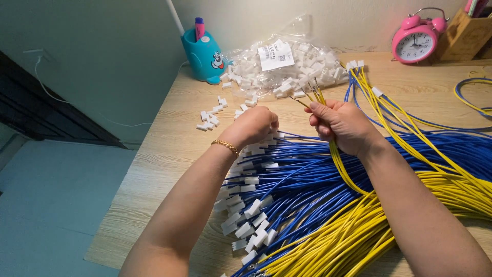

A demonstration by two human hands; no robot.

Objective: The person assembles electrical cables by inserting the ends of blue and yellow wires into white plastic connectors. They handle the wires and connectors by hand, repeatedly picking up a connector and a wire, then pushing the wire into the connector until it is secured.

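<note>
The right hand (344, 125) clenches a few yellow wires (313, 96) tips-up, ready for plugs, while the left hand (253, 125) pinches among white plugs (252, 150) on the blue wires (307, 179).

Yellow wires (319, 97), upright, metal-tipped, bunched.

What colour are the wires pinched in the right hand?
Yellow. The right hand grips a few yellow wires, clearest in the head view.
</note>
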